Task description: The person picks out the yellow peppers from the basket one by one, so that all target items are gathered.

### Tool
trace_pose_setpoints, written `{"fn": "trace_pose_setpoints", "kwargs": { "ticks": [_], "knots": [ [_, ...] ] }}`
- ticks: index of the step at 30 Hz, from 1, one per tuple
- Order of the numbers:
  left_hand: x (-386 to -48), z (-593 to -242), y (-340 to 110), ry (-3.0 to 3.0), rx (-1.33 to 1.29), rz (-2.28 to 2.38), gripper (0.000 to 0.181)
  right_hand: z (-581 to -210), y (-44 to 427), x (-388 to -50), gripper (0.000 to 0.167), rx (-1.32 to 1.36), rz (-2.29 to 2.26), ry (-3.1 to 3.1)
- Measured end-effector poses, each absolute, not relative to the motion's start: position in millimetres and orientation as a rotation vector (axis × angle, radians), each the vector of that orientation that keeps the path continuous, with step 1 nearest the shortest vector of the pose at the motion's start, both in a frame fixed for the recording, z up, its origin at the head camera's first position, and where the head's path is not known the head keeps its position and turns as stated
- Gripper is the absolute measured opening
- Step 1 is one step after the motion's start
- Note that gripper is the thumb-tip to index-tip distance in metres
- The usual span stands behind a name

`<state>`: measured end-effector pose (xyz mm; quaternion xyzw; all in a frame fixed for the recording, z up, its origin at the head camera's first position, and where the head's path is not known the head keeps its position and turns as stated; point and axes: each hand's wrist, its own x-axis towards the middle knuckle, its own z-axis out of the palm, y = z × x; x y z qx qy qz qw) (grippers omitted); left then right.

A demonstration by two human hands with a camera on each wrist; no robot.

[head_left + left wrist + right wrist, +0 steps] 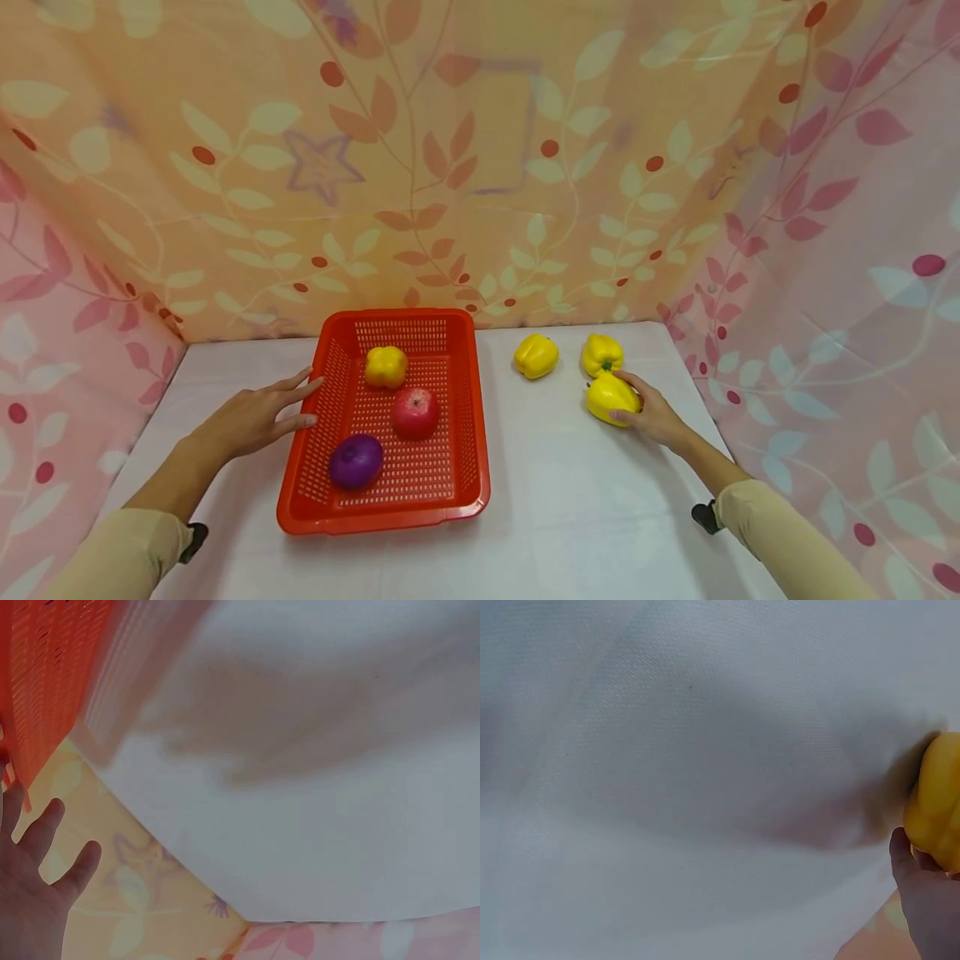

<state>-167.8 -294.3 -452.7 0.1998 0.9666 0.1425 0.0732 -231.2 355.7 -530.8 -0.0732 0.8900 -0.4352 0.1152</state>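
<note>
The right hand [654, 417] is grasping a pepper [609, 402] between thumb and fingers; the pepper is sitting to the right of the basket [382, 523], well apart from it, just in front of the far pepper [602, 350]. For a secure hold, the thumb and fingers should be pressing evenly on opposite sides, since the smooth skin is probably offering little friction, and any lift should be going straight up, to avoid nudging the far pepper. The left hand [251, 418] is holding nothing, its fingers spreading at the basket's left rim; whether they are pressing on it, I cannot tell. The pepper is looking bright yellow, glossy and plump, with shallow ridges; whose green stem [606, 367] is showing between the two, I cannot tell
</note>
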Motion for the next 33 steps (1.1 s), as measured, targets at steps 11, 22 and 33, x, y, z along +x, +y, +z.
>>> {"fn": "trace_pose_setpoints", "kwargs": {
  "ticks": [11,22,33],
  "knots": [
    [-167,-452,-296,2.905,0.587,0.431,0.07,-529,359,-223,0.079,-0.275,-1.307,2.597],
    [-167,-452,-294,2.903,0.6,0.441,0.071,-525,361,-223,0.079,-0.267,-1.248,2.614],
    [-167,-453,-294,2.908,0.594,0.435,0.072,-507,355,-227,0.079,-0.277,-1.11,2.629]
  ]
}}
